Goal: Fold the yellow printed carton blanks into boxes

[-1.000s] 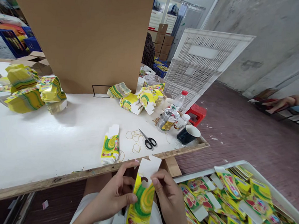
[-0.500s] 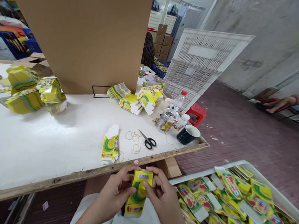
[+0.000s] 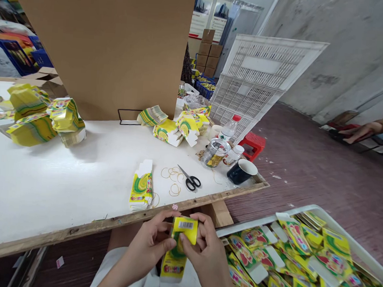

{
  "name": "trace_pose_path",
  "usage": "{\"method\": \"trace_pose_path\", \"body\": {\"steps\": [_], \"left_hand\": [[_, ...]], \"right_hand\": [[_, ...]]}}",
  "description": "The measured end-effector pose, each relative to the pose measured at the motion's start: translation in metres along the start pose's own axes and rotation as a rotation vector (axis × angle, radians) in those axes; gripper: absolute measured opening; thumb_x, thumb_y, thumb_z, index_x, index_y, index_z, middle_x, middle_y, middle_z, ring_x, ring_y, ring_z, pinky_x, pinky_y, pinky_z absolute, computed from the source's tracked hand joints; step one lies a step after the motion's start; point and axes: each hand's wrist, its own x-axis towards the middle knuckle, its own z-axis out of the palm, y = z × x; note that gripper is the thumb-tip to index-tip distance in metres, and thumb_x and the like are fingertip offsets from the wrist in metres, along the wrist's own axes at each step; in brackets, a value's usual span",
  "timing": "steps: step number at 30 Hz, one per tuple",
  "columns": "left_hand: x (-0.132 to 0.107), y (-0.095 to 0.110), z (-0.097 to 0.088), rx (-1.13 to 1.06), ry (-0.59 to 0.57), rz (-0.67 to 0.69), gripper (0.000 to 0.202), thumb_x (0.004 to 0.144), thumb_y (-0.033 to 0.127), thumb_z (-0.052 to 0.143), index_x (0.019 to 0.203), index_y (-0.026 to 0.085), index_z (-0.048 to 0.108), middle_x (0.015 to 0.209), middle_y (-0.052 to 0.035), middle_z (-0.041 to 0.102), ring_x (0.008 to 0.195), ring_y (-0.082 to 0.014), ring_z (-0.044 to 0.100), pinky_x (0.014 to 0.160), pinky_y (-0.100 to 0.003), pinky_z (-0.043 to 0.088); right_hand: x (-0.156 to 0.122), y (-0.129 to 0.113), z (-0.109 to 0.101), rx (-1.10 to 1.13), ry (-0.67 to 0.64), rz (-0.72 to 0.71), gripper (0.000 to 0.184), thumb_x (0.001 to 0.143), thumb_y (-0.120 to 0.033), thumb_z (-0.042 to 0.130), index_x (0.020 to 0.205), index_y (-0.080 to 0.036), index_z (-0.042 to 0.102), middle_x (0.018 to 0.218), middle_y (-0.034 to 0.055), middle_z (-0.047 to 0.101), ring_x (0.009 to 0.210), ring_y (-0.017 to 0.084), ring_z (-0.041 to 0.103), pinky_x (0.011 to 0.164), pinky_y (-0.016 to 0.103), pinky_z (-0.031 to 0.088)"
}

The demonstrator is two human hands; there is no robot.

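Between my two hands, over my lap at the table's front edge, is a yellow and green printed carton (image 3: pixel 175 265) with a barcode at its top end. My left hand (image 3: pixel 153 241) grips its left side, thumb on the front and fingers behind. On the other side my right hand (image 3: pixel 205 249) holds the upper right part, its thumb pressed on the printed face. Whether one carton or several lie together is hidden by the fingers. A small stack of flat cartons (image 3: pixel 141 186) lies on the table just beyond my hands.
Black-handled scissors (image 3: pixel 192 182) and rubber bands (image 3: pixel 172 174) lie on the white table (image 3: pixel 104 168). A dark mug (image 3: pixel 241 172), a clear jar (image 3: pixel 215 153) and bottles stand at its right corner. A pale bin (image 3: pixel 314 209) full of cartons is at lower right. A cardboard sheet (image 3: pixel 103 45) rises behind.
My right thumb has shifted slightly left and down across the carton's face, and the carton's upper part has tilted a little. Both hands keep their hold.
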Motion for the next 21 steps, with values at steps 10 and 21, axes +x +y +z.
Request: {"method": "trace_pose_path", "body": {"steps": [10, 21], "left_hand": [[0.001, 0.010, 0.001, -0.110, 0.018, -0.026, 0.053, 0.075, 0.033, 0.081, 0.119, 0.021, 0.053, 0.091, -0.0076, 0.077, 0.070, -0.0189, 0.072, 0.059, -0.023, 0.052], [0.034, -0.002, -0.055, 1.062, 0.711, 0.174, 0.058, 0.091, 0.037, 0.055, 0.142, 0.015, 0.040, 0.142, -0.0188, 0.054, 0.133, -0.0321, 0.048, 0.109, -0.049, 0.040]], "right_hand": [[0.006, -0.004, -0.014, 0.099, -0.009, -0.178, 0.025, 0.089, -0.038, 0.062, 0.105, -0.020, 0.072, 0.075, 0.0019, 0.066, 0.067, 0.017, 0.062, 0.060, 0.024, 0.052], [-0.003, 0.010, -0.079, -0.694, 0.608, -0.288, 0.044, 0.089, -0.058, 0.052, 0.098, -0.021, 0.072, 0.093, 0.0136, 0.063, 0.089, 0.035, 0.057, 0.086, 0.054, 0.039]]}}
